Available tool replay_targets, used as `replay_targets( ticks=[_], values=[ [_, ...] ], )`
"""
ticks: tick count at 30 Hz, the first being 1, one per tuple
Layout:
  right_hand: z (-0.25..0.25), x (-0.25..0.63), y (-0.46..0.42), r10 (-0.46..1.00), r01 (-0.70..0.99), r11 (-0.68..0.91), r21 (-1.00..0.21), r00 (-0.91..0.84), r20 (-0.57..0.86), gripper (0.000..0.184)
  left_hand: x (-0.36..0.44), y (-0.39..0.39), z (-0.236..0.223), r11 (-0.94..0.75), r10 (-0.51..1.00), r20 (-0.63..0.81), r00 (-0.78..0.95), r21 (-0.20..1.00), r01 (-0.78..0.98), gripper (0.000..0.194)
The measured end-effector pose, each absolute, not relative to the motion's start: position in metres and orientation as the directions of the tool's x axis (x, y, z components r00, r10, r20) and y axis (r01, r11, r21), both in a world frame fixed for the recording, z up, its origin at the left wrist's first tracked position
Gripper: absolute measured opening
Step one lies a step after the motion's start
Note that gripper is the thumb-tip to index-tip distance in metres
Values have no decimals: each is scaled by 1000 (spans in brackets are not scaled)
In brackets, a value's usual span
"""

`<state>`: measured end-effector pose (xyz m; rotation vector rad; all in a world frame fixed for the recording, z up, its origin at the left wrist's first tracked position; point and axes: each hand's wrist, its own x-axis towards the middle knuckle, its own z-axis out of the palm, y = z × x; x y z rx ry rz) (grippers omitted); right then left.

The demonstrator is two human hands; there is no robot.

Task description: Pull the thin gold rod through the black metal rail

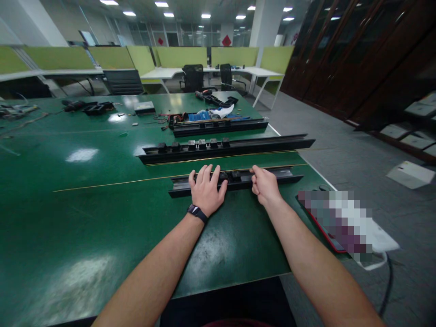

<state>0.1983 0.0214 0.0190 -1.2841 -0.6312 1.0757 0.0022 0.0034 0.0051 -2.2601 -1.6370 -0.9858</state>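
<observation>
A short black channel rail (238, 185) lies across the green table in front of me, with small black blocks (235, 176) seated in its groove. My left hand (207, 190) rests on the rail's left part, fingers spread over the far edge and thumb beside a block. Along the far side runs a thin brass-coloured rod (119, 184), stretching well past the rail to the left. My right hand (265, 185) is closed in a pinch at the rail's right part, with this rod at its fingertips; the exact grip is partly hidden.
Beyond lies a longer black rail (238, 147) carrying several small blocks, with another thin rod along it. A third rail (221, 127) has blue material and tools behind it. A power drill (204, 94) is farther back. A red-edged, pixelated object (334, 222) occupies the right table edge.
</observation>
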Motion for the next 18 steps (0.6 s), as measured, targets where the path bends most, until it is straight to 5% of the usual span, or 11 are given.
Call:
replay_targets(
  ticks=[6,18],
  values=[
    [19,200,21,919,-248,-84,-965,355,-171,33,3,3,5,-378,773,611,172,224,898,48],
    [22,197,20,890,-289,-64,-955,416,-186,20,2,4,5,-379,774,609,172,229,897,50]
  ],
)
